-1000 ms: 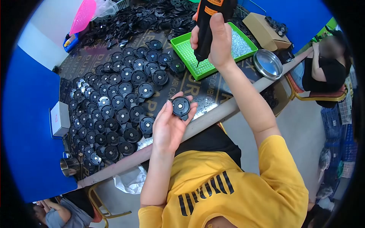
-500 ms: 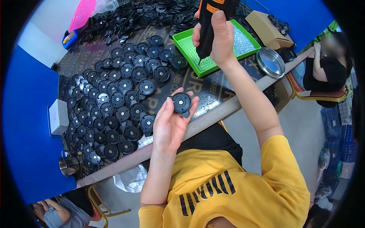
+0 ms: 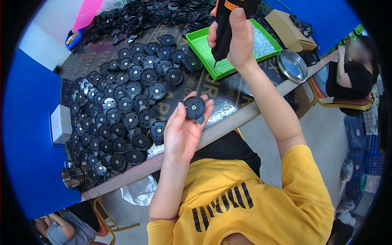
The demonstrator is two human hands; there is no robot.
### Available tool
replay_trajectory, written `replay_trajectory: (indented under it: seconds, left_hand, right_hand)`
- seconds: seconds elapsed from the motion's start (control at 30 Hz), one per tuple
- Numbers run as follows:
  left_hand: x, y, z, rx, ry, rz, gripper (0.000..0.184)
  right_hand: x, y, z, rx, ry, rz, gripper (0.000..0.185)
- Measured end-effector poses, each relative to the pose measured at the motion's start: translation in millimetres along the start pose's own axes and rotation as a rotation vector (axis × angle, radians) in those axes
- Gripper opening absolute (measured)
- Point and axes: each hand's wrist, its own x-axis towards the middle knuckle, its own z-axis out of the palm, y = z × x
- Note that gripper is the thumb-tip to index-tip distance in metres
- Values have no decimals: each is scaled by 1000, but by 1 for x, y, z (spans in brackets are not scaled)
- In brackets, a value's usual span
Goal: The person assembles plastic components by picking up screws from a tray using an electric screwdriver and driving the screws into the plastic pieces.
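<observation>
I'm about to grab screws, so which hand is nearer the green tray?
Your right hand: it holds the power screwdriver over the green tray. Your left hand, holding a round black part, is off the tray, closer to your body.

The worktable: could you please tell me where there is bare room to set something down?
Bare board shows between the held disc and green tray, and between the blue bin and the laid-out discs. Those discs crowd the left side; heaped black parts crowd the far edge.
</observation>
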Motion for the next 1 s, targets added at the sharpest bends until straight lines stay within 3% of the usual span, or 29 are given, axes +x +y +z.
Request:
replay_trajectory:
  seconds: [0.07, 0.13, 0.23, 0.27, 0.4, 0.43, 0.53, 0.6, 0.63, 0.67, 0.7, 0.8, 0.83, 0.9, 0.93, 1.0]
  left_hand:
    - [0, 0, 0, 2, 0, 1, 39]
    - [0, 0, -1, 4, -1, 6, 39]
    - [0, 0, 0, 7, -1, 17, 39]
    - [0, 0, 0, 3, 1, 19, 39]
    - [2, -1, -1, -10, -6, 29, 38]
    - [3, -1, -2, -8, -6, 33, 38]
    - [2, 0, -1, -9, -12, 41, 37]
    - [2, 0, -1, -12, -13, 40, 37]
    - [2, 0, -1, -15, -17, 41, 37]
    - [2, 0, -1, -15, -18, 42, 37]
    - [2, 0, -1, -13, -16, 39, 37]
    - [2, 0, -2, -2, -19, 37, 37]
    - [2, 0, -2, 8, -27, 36, 37]
    - [2, 0, 0, 7, -22, 34, 37]
    - [1, 0, 0, 7, -17, 33, 37]
    - [1, 0, 1, 13, -15, 34, 37]
  right_hand:
    - [-1, -2, 3, 60, 12, 58, 43]
    - [0, -1, 5, -56, 19, 28, 58]
    - [3, -7, 5, -92, 17, 13, 59]
    - [27, 21, -5, 324, -374, -487, 63]
    - [20, -8, 7, 605, -339, -206, 66]
    - [7, -37, 21, -22, 50, 1, 65]
    - [-4, -64, 42, -66, 26, -16, 66]
    - [-11, -67, 65, 971, -56, 80, 71]
    - [-6, -52, 67, 975, -274, -53, 73]
    - [-3, -37, 65, 969, -492, -186, 75]
    - [-7, -43, 67, 969, -494, -186, 75]
    - [-29, -74, 70, 32, 21, 229, 83]
    - [-19, -58, 64, 31, 19, 231, 83]
    - [7, -16, 48, 688, -713, -343, 85]
    - [-3, -31, 57, 689, -713, -342, 85]
    - [-30, -69, 70, 46, -42, 270, 84]
